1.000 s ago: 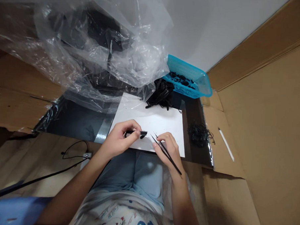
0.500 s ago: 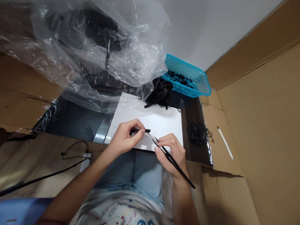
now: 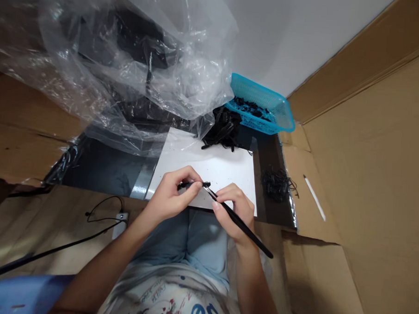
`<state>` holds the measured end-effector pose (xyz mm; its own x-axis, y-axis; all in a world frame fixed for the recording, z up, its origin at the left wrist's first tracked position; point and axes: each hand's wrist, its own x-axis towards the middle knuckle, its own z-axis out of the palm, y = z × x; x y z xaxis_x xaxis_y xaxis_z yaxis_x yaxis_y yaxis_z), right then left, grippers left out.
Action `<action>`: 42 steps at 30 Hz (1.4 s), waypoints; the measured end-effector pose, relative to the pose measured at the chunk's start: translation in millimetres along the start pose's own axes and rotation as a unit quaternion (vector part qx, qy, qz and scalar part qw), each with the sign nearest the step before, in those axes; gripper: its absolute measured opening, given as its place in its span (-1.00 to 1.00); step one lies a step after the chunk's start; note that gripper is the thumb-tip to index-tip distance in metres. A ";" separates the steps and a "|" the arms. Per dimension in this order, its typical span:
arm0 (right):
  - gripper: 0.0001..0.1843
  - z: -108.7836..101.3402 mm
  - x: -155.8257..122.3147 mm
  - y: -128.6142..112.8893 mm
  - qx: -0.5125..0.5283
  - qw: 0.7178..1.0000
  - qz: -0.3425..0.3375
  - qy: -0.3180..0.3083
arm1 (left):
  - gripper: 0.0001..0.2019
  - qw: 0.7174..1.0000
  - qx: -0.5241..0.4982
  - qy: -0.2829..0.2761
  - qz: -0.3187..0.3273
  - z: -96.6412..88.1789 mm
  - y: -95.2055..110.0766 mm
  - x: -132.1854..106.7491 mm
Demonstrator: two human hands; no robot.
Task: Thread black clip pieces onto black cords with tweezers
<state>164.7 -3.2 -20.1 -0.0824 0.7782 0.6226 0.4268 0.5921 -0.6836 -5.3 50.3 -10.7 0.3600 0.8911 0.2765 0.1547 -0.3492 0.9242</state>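
Note:
My left hand [image 3: 171,192] pinches a small black strip-like piece [image 3: 190,185] between thumb and fingers, just above the lower edge of a white sheet [image 3: 216,164]. My right hand [image 3: 233,216] grips long black tweezers [image 3: 239,222]. Their metal tips reach the end of the black piece, at the left fingertips. Flecks of black dot the sheet. A bunch of black strips [image 3: 222,130] lies at the sheet's far edge. Part of the held piece is hidden by my fingers.
A blue plastic basket [image 3: 249,88] holds black bits behind the sheet. A tangle of black threads [image 3: 277,184] lies to the right. Crumpled clear plastic [image 3: 130,65] hangs over the far left. Cardboard [image 3: 361,173] walls the right side; a black cable [image 3: 52,249] crosses the left.
My hands have drawn closer together. The tweezers have swung left, and their tips have moved from beside the black piece to touching its end.

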 end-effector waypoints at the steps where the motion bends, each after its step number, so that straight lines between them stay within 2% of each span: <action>1: -0.84 0.2 -0.1 0.0 0.003 1.000 0.002 0.001 | -0.83 1.000 -0.001 0.000 -0.003 0.1 0.2 0.1; 10: -0.82 3.1 -1.2 1.0 0.031 0.999 0.018 0.003 | -0.85 1.000 -0.020 -0.002 -0.003 0.6 -1.5 -0.2; 16: -0.80 6.1 -4.9 0.4 0.132 0.988 0.078 0.025 | -0.85 0.994 -0.097 -0.044 -0.015 -3.0 -3.1 -0.6; 19: -0.84 14.2 -4.3 -0.8 0.221 0.967 0.096 0.076 | -0.84 0.989 -0.131 -0.062 -0.029 -3.9 -1.2 -0.7; 23: -0.85 27.6 -0.2 -2.4 0.344 0.916 0.134 0.158 | -0.83 0.981 -0.170 -0.081 -0.043 -0.8 0.6 -1.5; 25: -0.86 30.9 2.9 -3.1 0.374 0.899 0.142 0.180 | -0.83 0.978 -0.185 -0.082 -0.050 1.6 0.2 -1.9; 27: -0.87 30.8 5.6 -3.1 0.380 0.895 0.136 0.192 | -0.84 0.976 -0.196 -0.073 -0.056 3.3 -0.7 -1.7; 30: -0.87 25.1 5.7 2.1 0.346 0.909 0.117 0.201 | -0.85 0.979 -0.191 -0.041 -0.056 2.7 -2.4 -0.4; 33: -0.89 16.2 -1.6 15.9 0.220 0.949 0.112 0.195 | -0.87 0.988 -0.149 -0.002 -0.047 -1.2 -4.8 0.3; 34: -0.89 13.2 -5.2 21.3 0.150 0.966 0.117 0.176 | -0.87 0.990 -0.131 0.011 -0.045 -2.8 -5.8 0.3; 36: -0.91 7.5 -12.7 30.5 0.000 0.986 0.143 0.091 | -0.88 0.994 -0.098 0.033 -0.041 -6.0 -7.7 -0.2; 39: -0.93 -0.2 -21.5 34.8 -0.130 0.976 0.170 -0.033 | -0.90 0.995 -0.071 0.049 -0.041 -9.2 -9.6 -0.7; 42: -0.94 -8.1 -25.7 29.8 -0.167 0.975 0.142 -0.028 | -0.92 0.997 -0.049 0.057 -0.027 -10.4 -10.0 0.4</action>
<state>186.9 -7.2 -53.4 0.0369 0.9166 0.3981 0.7085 0.2569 -0.6572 -16.2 57.2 -17.1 0.2466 0.9365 0.2492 0.0782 -0.2755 0.9581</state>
